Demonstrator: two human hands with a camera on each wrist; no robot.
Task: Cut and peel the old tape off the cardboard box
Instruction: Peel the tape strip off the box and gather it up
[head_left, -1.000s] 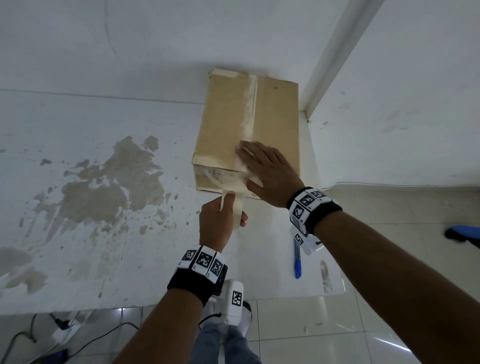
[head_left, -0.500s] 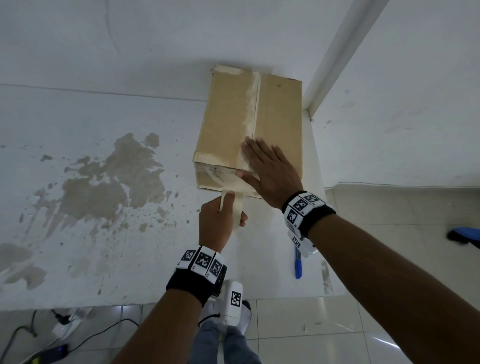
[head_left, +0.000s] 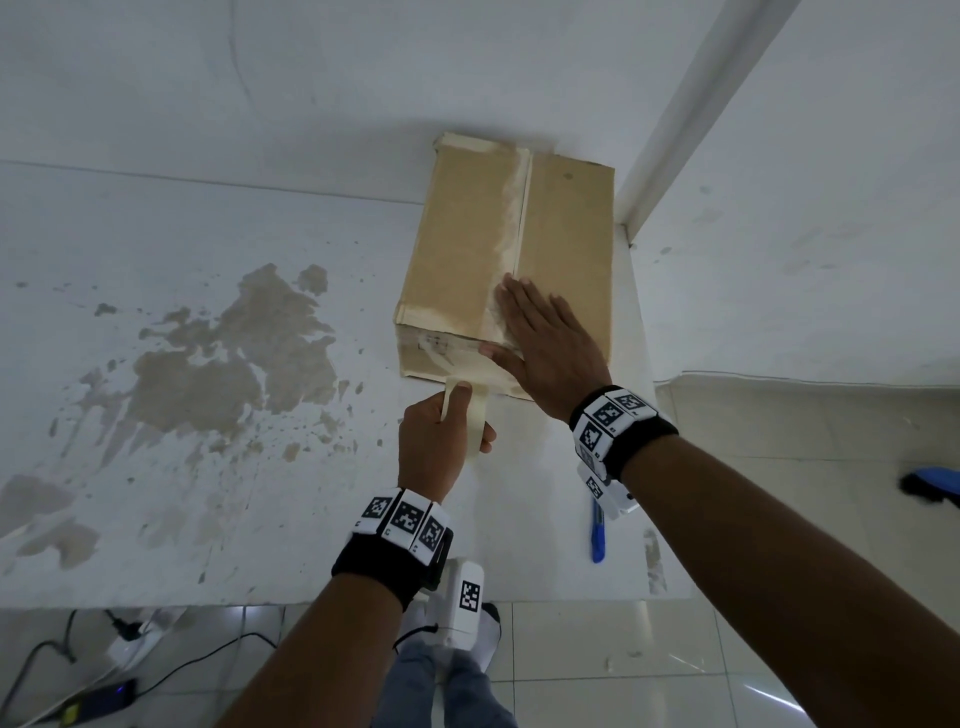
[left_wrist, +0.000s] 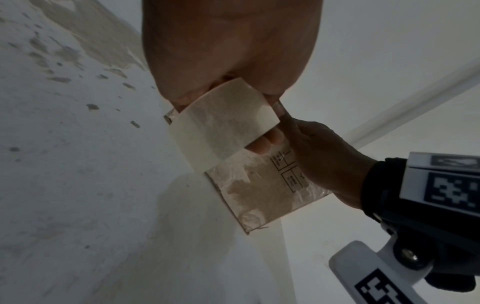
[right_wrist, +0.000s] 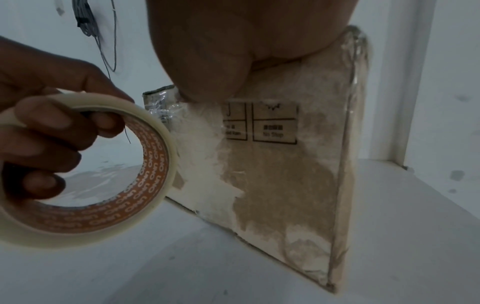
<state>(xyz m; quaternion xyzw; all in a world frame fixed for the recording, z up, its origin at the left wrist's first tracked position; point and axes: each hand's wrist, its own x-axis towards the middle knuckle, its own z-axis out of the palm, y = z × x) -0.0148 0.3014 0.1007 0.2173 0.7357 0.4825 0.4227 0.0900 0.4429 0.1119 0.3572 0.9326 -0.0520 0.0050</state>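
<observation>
Since a second ago the right hand (head_left: 545, 348) has slid slightly farther along the cardboard box (head_left: 467, 260) top, fingers flat over the seam; box sits far right on the table (head_left: 208, 467). Left hand (head_left: 434, 447) grips a tape roll (right_wrist: 85, 168) near its front; pull low, steadily. Only the right wrist view shows the roll's printed core

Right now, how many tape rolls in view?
1. The cream tape roll with orange printed core is gripped by the left hand, just in front of the brown cardboard box. Others may be hidden.
</observation>
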